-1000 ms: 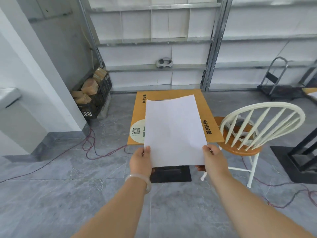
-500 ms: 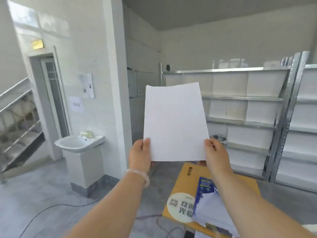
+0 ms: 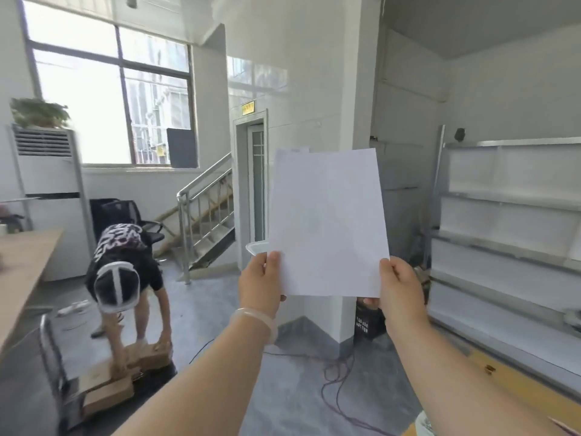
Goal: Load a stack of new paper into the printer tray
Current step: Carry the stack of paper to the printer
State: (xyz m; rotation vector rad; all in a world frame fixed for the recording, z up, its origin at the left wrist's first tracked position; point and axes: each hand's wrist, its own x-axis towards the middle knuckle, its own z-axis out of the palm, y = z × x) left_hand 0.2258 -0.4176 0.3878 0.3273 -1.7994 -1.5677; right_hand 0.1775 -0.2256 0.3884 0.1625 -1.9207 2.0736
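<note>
I hold a thin stack of white paper upright in front of me at chest height. My left hand pinches its lower left corner, thumb on the front. My right hand pinches the lower right corner the same way. A pale bangle sits on my left wrist. No printer or printer tray shows in this view.
A person bends over cardboard boxes on a cart at the left. A wooden desk edge is far left. A staircase and door are behind. Cables trail on the floor. Metal shelving lines the right wall. A yellow table corner is low right.
The view has swung up and to the left, from the yellow table and chair to the room with the staircase and the bending person. Both hands keep the same hold on the paper.
</note>
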